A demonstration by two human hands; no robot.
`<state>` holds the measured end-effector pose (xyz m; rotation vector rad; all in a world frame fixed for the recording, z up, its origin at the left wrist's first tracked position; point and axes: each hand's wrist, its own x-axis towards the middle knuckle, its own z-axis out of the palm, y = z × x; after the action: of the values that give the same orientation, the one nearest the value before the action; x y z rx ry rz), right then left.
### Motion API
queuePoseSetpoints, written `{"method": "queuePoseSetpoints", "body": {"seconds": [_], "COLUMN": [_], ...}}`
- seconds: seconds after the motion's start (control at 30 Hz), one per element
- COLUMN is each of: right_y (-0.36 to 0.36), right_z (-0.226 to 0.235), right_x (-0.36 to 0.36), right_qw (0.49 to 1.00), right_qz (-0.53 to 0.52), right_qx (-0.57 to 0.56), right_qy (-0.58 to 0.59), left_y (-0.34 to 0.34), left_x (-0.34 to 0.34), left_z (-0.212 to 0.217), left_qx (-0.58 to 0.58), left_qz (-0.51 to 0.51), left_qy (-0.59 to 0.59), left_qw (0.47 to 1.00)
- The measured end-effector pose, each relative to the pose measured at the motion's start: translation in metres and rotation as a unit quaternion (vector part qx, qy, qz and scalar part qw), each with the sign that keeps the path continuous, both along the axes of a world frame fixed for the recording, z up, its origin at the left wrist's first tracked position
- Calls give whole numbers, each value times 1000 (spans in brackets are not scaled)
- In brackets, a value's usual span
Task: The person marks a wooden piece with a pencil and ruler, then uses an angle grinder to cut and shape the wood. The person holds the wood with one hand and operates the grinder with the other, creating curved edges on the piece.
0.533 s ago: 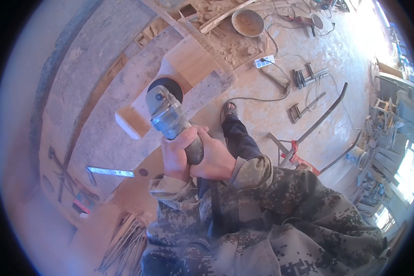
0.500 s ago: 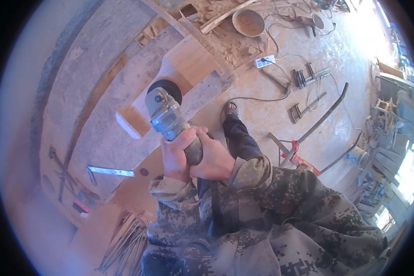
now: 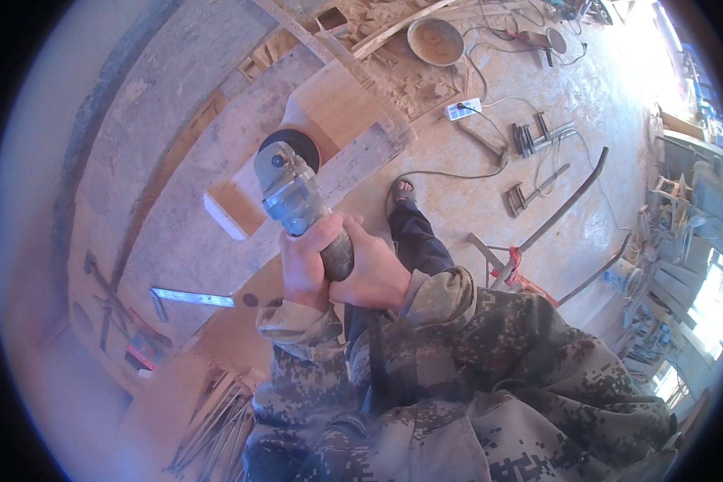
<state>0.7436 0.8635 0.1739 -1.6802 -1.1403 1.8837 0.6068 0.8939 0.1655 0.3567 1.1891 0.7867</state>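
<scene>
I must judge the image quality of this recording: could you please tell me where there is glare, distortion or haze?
Head view: glare washes out the upper right, and the window at right looks overexposed; fisheye distortion bends the workbench edges, and the corners are black; pinkish haze veils the lower left, while the power tool, left hand and right hand look fairly clear.

Wide fisheye view from the wearer's head, looking down from close above the left hand [image 3: 304, 261] and right hand [image 3: 373, 269], taking in counter [image 3: 360, 175] and floor [image 3: 450, 193].

Black disc [image 3: 304, 143], brown-grey camouflage sleeves [image 3: 440, 307]
</scene>
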Motion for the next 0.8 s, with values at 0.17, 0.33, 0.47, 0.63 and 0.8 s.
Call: {"method": "queuePoseSetpoints", "body": {"seconds": [0.17, 0.33, 0.47, 0.63, 0.8], "right_y": [-4, -3, 2, -13, -11], "right_z": [-4, -2, 8, 2, 0], "right_x": [-6, -2, -4, -15, -4], "right_qw": [1000, 999, 998, 999, 1000], "right_qz": [2, -24, 19, 19, -9], "right_qx": [25, 25, -51, -25, 6], "right_qy": [-10, -1, 18, 23, 21], "left_y": [-4, 3, -7, -17, -8], "left_x": [-7, 0, -10, -17, -4], "left_z": [-5, -4, -6, 6, 1], "left_qx": [9, 4, -20, -13, 9], "left_qz": [2, -3, 33, 54, 18], "left_qy": [-5, -3, 8, 10, 17], "left_qw": [1000, 1000, 999, 998, 1000]}}
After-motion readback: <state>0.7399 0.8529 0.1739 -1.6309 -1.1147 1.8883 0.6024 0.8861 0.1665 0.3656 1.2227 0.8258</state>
